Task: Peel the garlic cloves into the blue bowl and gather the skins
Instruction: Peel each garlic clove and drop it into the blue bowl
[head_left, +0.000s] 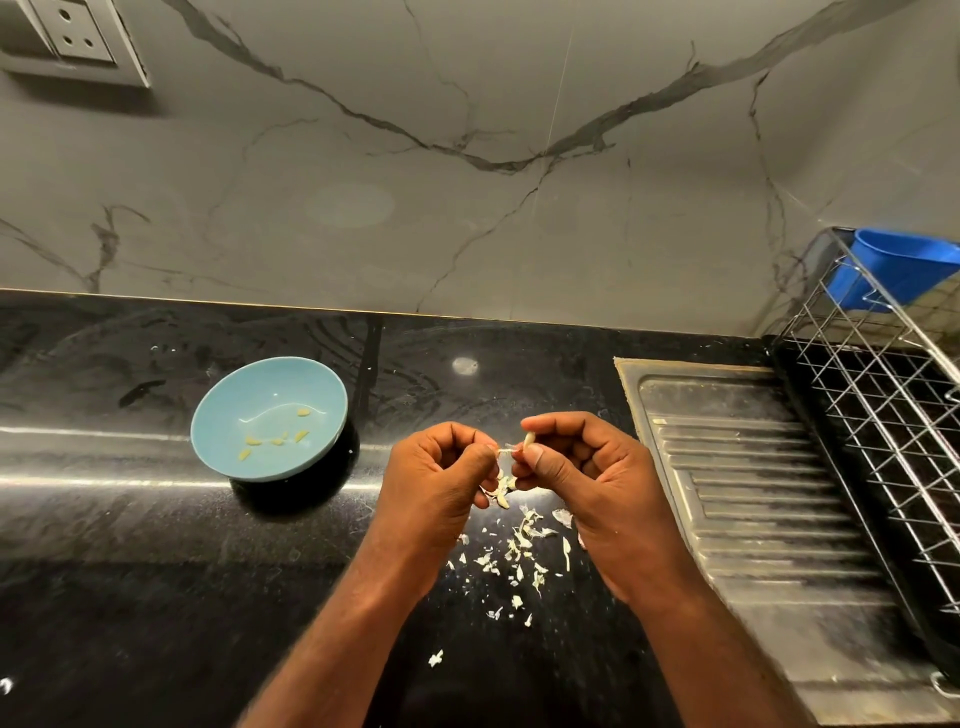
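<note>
Your left hand (441, 480) and right hand (589, 470) pinch 1 garlic clove (528, 441) between curled fingertips (534, 458); loose skins (524, 540) lie just below your fingers — the blue bowl (228, 405), holding peeled cloves (276, 440), sits well left of them.

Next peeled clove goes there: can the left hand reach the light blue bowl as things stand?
Probably yes: only bare black countertop lies between the left hand, busy pinching garlic skin, and the light blue round bowl.
</note>
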